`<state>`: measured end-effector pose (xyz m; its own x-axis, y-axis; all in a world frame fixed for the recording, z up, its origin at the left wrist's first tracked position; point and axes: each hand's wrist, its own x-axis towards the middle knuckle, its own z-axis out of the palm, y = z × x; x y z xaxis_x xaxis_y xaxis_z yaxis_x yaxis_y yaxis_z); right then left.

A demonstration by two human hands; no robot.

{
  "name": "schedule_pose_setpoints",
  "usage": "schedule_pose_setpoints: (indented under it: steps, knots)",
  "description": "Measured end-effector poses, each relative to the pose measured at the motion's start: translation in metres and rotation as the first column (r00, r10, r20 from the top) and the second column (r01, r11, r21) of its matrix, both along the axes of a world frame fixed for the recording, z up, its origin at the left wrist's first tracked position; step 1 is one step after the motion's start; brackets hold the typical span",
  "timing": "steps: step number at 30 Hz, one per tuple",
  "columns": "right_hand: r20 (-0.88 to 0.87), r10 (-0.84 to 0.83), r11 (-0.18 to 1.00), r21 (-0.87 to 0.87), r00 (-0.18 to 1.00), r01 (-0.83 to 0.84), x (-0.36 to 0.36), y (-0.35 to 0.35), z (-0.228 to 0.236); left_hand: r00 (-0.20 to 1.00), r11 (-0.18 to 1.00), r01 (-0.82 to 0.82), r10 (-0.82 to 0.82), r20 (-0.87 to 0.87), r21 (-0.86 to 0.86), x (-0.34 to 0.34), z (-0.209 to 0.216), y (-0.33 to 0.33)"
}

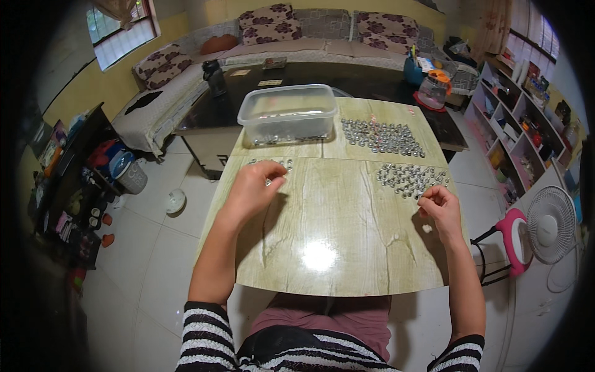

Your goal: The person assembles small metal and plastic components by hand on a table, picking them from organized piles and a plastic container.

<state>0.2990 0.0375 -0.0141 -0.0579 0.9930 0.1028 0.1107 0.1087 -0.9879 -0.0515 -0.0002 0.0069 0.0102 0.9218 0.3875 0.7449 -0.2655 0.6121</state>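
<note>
My left hand (253, 189) is over the left side of the table, its fingers curled and pressed together. A small silver metal piece (268, 182) shows at its fingertips. Just beyond that hand lie a few similar metal pieces (289, 162), partly hidden by it. My right hand (443, 209) is closed in a pinch at the table's right side; anything between its fingertips is too small to make out. Beside those fingertips spreads a loose group of small round silver pieces (403, 178). Farther back, more silver pieces (381, 136) stand in close rows.
A clear plastic box (288, 118) with small pieces inside stands at the table's far left. A tiny pale object (427, 229) lies near my right wrist. Behind is a dark table (347, 75) with a bottle (214, 79) and a jug (434, 90). A fan (550, 224) stands at right.
</note>
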Motion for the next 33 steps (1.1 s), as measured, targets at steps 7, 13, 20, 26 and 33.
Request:
schedule_pose_setpoints:
  steps: [7, 13, 20, 26, 33]
  knots:
    - [-0.093, 0.356, 0.921, -0.130, 0.930, -0.366, -0.044, -0.021, 0.004, 0.960, 0.952, -0.255, 0.228, -0.159, -0.172, -0.040, -0.002, 0.003]
    - [-0.165, 0.426, 0.882, -0.142, 0.889, -0.449, -0.058, -0.023, -0.008, 0.977, 0.947, -0.188, 0.153, -0.147, -0.261, -0.038, -0.005, 0.004]
    - [-0.097, 0.417, 0.877, -0.218, 0.904, -0.428, -0.062, -0.027, -0.008, 0.964, 0.951, -0.184, 0.127, -0.232, -0.248, -0.039, -0.018, 0.009]
    - [-0.168, 0.426, 0.843, -0.283, 0.889, -0.458, -0.074, -0.032, 0.000, 0.957, 0.979, -0.120, 0.071, -0.281, -0.164, -0.022, -0.018, 0.010]
    - [-0.267, 0.443, 0.817, -0.274, 0.856, -0.508, -0.094, -0.035, 0.013, 0.777, 0.836, 0.390, -0.073, 0.625, -0.387, 0.020, -0.015, 0.003]
